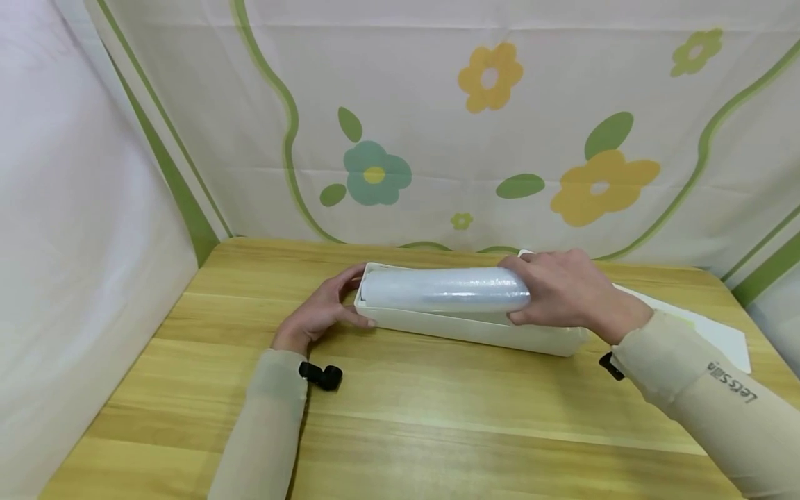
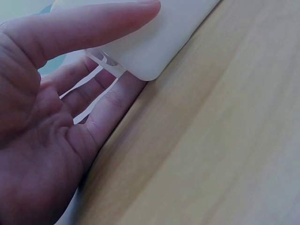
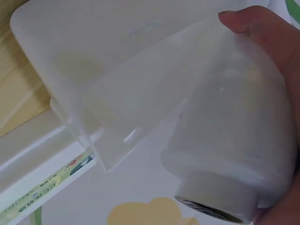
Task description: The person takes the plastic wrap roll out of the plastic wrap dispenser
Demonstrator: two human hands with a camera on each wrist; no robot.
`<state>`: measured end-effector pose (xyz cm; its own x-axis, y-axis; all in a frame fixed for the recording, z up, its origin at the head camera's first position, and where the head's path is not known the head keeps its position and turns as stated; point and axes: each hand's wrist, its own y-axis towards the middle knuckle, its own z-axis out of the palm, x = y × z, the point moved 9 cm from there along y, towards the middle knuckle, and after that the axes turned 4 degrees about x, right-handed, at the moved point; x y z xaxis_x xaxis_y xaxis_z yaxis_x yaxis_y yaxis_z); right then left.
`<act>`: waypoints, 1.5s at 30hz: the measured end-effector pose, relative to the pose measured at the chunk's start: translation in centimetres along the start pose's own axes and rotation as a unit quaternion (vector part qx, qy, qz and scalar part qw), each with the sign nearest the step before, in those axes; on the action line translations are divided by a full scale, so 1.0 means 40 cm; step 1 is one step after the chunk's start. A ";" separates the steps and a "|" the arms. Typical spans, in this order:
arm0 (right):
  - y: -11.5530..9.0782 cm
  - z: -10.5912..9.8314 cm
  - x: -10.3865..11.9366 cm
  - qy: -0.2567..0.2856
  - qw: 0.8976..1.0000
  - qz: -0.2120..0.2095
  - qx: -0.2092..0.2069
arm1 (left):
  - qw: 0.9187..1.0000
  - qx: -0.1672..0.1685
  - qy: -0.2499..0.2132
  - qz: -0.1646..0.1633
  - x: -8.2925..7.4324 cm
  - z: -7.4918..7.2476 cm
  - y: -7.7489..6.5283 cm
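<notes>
A roll of clear plastic wrap (image 1: 444,289) lies at a slant in a long white box (image 1: 462,335). Its left end sits inside the box, while the right end is raised above the box's rim. My right hand (image 1: 559,288) grips that raised end, thumb on the near side. In the right wrist view the cardboard core (image 3: 215,197) sticks out of the plastic wrap roll (image 3: 229,126). My left hand (image 1: 325,305) holds the box's left end, thumb along the front wall and fingers behind. The left wrist view shows the thumb over the white box (image 2: 145,51).
A flat white lid (image 1: 719,337) lies on the wooden table (image 1: 437,423) at the right, partly hidden by my right arm. It bears a printed label strip (image 3: 47,192). A flower-patterned cloth (image 1: 431,104) hangs behind the table.
</notes>
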<state>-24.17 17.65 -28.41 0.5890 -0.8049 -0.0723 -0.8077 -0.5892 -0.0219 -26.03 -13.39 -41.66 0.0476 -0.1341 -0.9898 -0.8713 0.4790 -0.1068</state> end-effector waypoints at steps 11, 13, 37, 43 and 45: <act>-0.050 -0.040 -0.012 -0.002 0.995 0.002 -0.095 | 1.000 -0.007 0.002 -0.004 -0.002 0.002 -0.004; -0.072 -0.050 -0.015 0.001 0.992 0.001 -0.123 | 1.000 -0.007 0.000 -0.003 -0.003 0.003 -0.004; -0.360 0.007 -0.056 0.001 0.976 0.034 -0.215 | 1.000 -0.014 0.015 -0.019 -0.005 0.000 -0.002; -0.418 0.058 -0.076 0.003 0.978 0.047 -0.205 | 1.000 -0.012 0.009 -0.019 -0.003 0.002 -0.006; -0.434 0.071 -0.086 0.004 0.977 0.045 -0.207 | 1.000 -0.011 0.010 -0.020 -0.002 0.003 -0.006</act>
<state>-12.24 30.84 -30.60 0.5181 -0.8540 -0.0478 -0.7777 -0.4936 0.3893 -25.78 -13.38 -41.57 0.0722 -0.1705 -0.9827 -0.8799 0.4530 -0.1432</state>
